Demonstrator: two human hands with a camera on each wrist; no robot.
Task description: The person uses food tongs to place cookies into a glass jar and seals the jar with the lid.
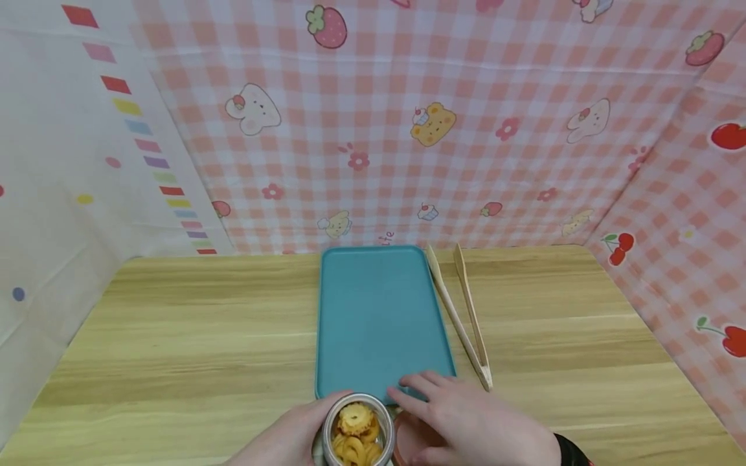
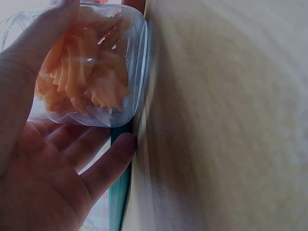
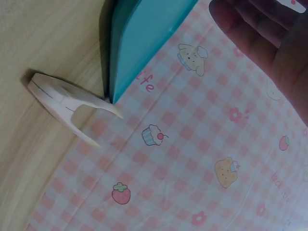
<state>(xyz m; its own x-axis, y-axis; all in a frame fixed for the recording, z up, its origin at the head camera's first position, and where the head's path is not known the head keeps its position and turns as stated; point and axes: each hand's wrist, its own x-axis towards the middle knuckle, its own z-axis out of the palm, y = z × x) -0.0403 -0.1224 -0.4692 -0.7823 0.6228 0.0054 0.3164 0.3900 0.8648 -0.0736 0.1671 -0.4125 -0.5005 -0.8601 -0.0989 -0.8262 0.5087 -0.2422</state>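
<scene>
My left hand grips a clear jar with a silvery rim at the near edge of the table. Golden cookies lie inside it, one of them round with a scalloped edge. In the left wrist view the thumb crosses the jar's side and the fingers lie around its other side. My right hand, fingers extended, hovers by the near right corner of a teal tray. Under that hand a reddish-brown round thing shows beside the jar, mostly hidden; I cannot tell whether they touch.
Wooden tongs lie spread along the tray's right side, hinge end toward me. A pink checked cloth stands behind the wooden table, with cloth walls at left and right.
</scene>
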